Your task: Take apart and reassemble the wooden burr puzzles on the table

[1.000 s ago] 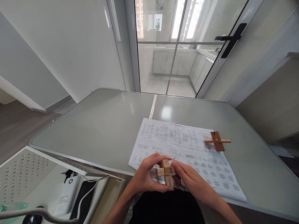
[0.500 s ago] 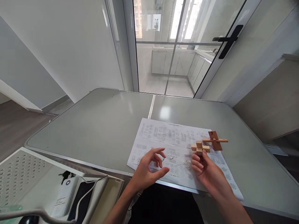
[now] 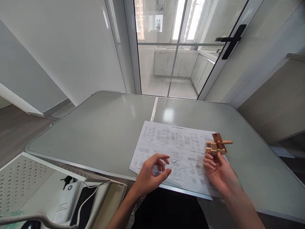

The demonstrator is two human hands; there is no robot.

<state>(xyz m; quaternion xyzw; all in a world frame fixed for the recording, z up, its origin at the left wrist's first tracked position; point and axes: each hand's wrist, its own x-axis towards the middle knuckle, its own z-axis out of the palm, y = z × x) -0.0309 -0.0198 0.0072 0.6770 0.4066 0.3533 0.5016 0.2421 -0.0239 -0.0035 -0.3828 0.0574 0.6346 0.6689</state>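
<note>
Wooden burr puzzle pinched in the right hand touches a second cross-shaped puzzle near the table's right edge; a nudge could knock it off the diagram sheet. Left hand hovers spread, empty.

from my remote seat i see two bare forearms coming up from about six o'clock in the head view. no sleeves show on either arm, and i spot no watch, bracelet or ring at the wrists or on the fingers. the left hand is slim, with long fingers and neat, short, unpainted nails. the right hand looks much the same, its nails faintly glossy at the tips. below the arms, at six o'clock, a dark, nearly black garment covers the lap; its cut i cannot make out.
</note>
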